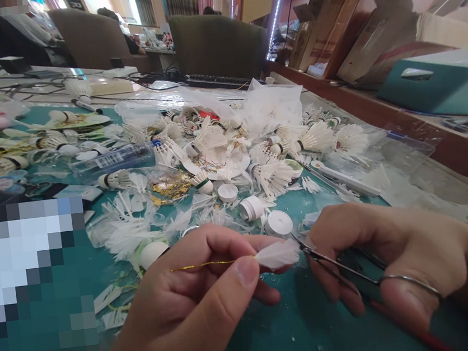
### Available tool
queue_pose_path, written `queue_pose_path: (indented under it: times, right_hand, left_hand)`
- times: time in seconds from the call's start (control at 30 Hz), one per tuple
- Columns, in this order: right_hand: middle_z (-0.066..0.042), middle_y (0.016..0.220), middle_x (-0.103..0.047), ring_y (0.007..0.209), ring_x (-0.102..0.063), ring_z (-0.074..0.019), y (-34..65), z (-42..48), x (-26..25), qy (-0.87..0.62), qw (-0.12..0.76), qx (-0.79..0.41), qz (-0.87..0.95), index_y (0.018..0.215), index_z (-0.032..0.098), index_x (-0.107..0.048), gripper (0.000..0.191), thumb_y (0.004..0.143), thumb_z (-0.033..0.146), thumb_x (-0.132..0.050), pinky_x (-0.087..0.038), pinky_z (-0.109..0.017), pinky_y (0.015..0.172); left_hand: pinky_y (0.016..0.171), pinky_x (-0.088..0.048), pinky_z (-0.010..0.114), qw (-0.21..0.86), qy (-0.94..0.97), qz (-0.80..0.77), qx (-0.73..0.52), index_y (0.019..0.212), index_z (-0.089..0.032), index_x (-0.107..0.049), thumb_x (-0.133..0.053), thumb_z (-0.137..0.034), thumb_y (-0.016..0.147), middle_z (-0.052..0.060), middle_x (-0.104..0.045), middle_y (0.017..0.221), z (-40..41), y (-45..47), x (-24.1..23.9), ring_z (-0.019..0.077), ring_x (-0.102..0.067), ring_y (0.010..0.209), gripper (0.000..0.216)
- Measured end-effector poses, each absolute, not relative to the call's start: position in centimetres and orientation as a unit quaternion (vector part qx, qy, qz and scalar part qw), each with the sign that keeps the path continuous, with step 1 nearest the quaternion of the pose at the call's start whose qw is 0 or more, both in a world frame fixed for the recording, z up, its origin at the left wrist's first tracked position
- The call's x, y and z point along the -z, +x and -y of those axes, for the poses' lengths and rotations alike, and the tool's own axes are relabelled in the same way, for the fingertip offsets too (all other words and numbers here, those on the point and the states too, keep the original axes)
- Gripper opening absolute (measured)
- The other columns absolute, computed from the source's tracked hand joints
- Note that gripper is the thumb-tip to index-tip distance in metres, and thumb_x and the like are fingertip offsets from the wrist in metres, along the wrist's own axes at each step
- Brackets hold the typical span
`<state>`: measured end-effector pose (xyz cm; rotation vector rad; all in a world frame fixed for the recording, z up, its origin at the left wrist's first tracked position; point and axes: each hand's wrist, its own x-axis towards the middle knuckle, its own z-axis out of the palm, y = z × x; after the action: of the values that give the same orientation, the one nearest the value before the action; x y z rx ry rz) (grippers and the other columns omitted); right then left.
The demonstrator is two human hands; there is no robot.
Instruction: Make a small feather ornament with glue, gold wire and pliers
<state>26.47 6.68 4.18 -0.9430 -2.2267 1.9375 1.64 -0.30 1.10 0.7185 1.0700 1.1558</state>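
My left hand pinches a small white feather bound to a thin gold wire between thumb and fingers, low over the teal table. My right hand grips small metal scissors, thumb through a ring, with the blade tips touching the feather's right end. Both hands are closed on what they hold.
Beyond the hands lie several white shuttlecocks, loose feathers, white cork caps, gold scraps, a clear bottle and a plastic bag. Cardboard boxes stand at the right, chairs behind, a blurred patch at the left.
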Motion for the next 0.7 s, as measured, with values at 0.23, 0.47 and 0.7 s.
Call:
queue_pose_path:
  times: [0.23,0.47,0.7]
  right_hand:
    - [-0.010,0.079,-0.078,0.073,-0.073,-0.0184,26.4,-6.6,-4.4,-0.300,-0.002,-0.607,0.736,0.105,0.011,-0.078,0.095,0.083,0.101,-0.058,-0.054,-0.027,0.067]
    - [-0.006,0.075,-0.070,0.068,-0.065,-0.0152,26.3,-6.3,-3.8,-0.327,-0.013,-0.656,0.681,0.100,0.012,-0.073,0.092,0.076,0.101,-0.068,-0.050,-0.025,0.061]
    - [-0.002,0.069,-0.065,0.063,-0.059,-0.0120,26.4,-6.4,-3.4,-0.318,0.030,-0.685,0.655,0.096,0.013,-0.073,0.078,0.078,0.088,-0.083,-0.046,-0.022,0.056]
  left_hand:
    - [0.058,-0.064,0.016,0.659,0.316,-0.443,-0.519,0.064,-0.029,-0.085,-0.100,-0.026,0.070,-0.005,-0.089,0.082,0.1,1.5,-0.8,0.0137,-0.080,0.061,0.017]
    - [0.061,-0.064,0.014,0.651,0.313,-0.465,-0.512,0.064,-0.029,-0.084,-0.102,-0.027,0.068,-0.004,-0.091,0.083,0.1,1.4,-0.9,0.0136,-0.082,0.060,0.018]
    - [0.060,-0.066,0.013,0.649,0.307,-0.464,-0.519,0.063,-0.029,-0.085,-0.101,-0.025,0.067,-0.004,-0.092,0.083,0.2,1.5,-1.0,0.0149,-0.083,0.059,0.017]
